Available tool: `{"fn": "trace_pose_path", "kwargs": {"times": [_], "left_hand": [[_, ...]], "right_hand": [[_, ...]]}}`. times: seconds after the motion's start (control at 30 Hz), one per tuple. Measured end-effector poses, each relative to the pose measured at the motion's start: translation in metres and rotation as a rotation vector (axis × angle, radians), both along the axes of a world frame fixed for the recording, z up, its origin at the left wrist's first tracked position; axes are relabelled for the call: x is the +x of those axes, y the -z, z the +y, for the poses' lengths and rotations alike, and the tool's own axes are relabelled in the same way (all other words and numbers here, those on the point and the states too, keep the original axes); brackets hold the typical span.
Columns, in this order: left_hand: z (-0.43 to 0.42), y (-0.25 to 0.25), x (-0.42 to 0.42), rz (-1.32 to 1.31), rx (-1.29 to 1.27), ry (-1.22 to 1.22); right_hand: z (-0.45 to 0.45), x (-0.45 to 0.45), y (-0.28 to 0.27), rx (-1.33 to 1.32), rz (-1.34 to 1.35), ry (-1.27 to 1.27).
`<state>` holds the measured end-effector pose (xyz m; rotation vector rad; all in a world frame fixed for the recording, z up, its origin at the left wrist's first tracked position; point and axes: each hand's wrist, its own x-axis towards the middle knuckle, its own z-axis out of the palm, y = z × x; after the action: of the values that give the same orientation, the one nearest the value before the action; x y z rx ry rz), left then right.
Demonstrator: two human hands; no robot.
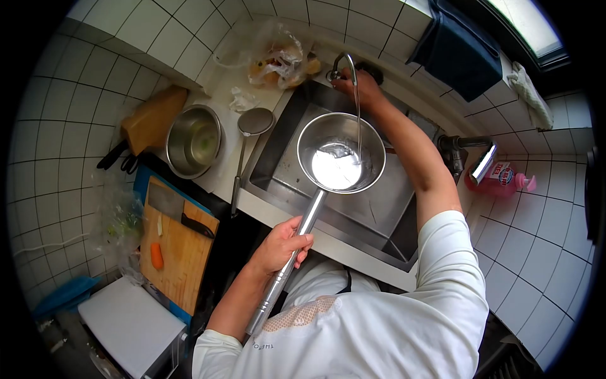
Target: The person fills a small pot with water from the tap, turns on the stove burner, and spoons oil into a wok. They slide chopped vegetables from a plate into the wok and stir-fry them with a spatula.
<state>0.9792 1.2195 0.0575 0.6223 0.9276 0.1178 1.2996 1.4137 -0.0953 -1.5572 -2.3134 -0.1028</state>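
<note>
My left hand (281, 245) is wrapped around the long metal handle of a large stainless steel ladle (308, 165). The ladle's round bowl is held level over the sink (291, 192), beneath the thin curved faucet (356, 95). A narrow stream seems to run from the spout into the bowl, where bright glare hides the water level. Stretched to the back of the sink, my right hand (361, 88) is closed at the faucet's base. Its fingertips are partly hidden behind the spout.
Left of the sink are a fine-mesh skimmer (255, 121) and a steel pot (194, 142). A cutting board (183, 252) holds a cleaver (167, 201) and a carrot (156, 255). A plastic bag (278, 63) lies behind; a pink soap bottle (502, 179) stands right.
</note>
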Motion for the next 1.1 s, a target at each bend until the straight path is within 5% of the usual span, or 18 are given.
{"fn": "trace_pose_path", "kwargs": {"times": [0.43,0.6,0.7,0.8,0.93,1.1], "left_hand": [[-0.006,0.003,0.002,0.022,0.000,0.003],[-0.006,0.010,0.011,0.043,0.045,0.033],[0.012,0.020,0.025,0.046,0.101,0.034],[0.033,0.032,0.022,0.083,0.126,0.037],[0.024,0.033,0.005,0.137,0.081,0.041],[0.000,0.045,0.025,0.095,0.023,0.079]], "right_hand": [[0.003,-0.009,0.000,-0.075,0.121,0.098],[0.001,-0.012,-0.008,-0.223,0.377,0.242],[-0.012,-0.009,-0.019,-0.037,0.481,0.322],[-0.061,-0.005,-0.042,0.116,0.833,0.491],[-0.169,-0.016,-0.048,0.230,0.854,0.616],[-0.284,-0.040,-0.030,-0.008,1.047,0.812]]}}
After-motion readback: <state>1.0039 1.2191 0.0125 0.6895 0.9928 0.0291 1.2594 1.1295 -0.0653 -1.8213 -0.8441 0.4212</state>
